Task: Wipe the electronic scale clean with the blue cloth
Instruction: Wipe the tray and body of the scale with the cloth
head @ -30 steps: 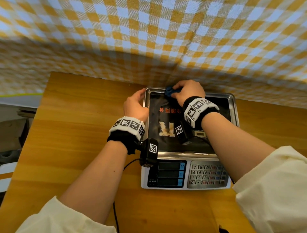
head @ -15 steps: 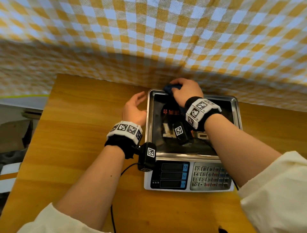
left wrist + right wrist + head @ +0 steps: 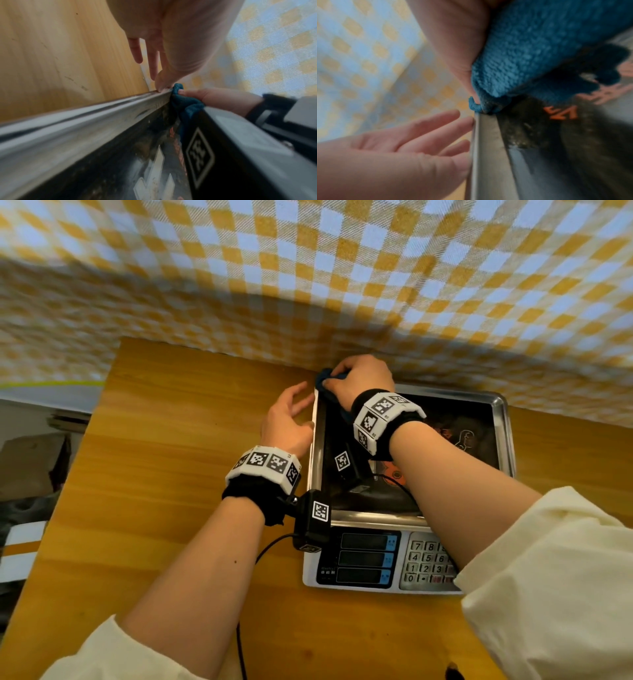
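The electronic scale (image 3: 363, 559) sits on a wooden table, its steel pan (image 3: 503, 426) reflecting dark shapes. My right hand (image 3: 359, 380) grips the bunched blue cloth (image 3: 323, 380) and presses it onto the pan's far left corner. The right wrist view shows the blue cloth (image 3: 539, 47) up close, bunched on the corner of the pan (image 3: 488, 148). My left hand (image 3: 287, 422) lies against the pan's left rim with straight fingers (image 3: 428, 128), holding nothing. In the left wrist view the cloth (image 3: 185, 102) meets the rim (image 3: 85, 115) just past my left hand (image 3: 171, 40).
A yellow, blue and white checked fabric (image 3: 342, 268) hangs right behind the scale along the table's far edge. The wooden table (image 3: 154, 457) extends left of the scale. A black cable (image 3: 239, 645) runs from the left wrist camera toward the front edge. The keypad (image 3: 428, 563) faces me.
My right hand has slid the cloth left along the pan's far edge to its far left corner. The left hand stays at the left rim, fingers now straighter.
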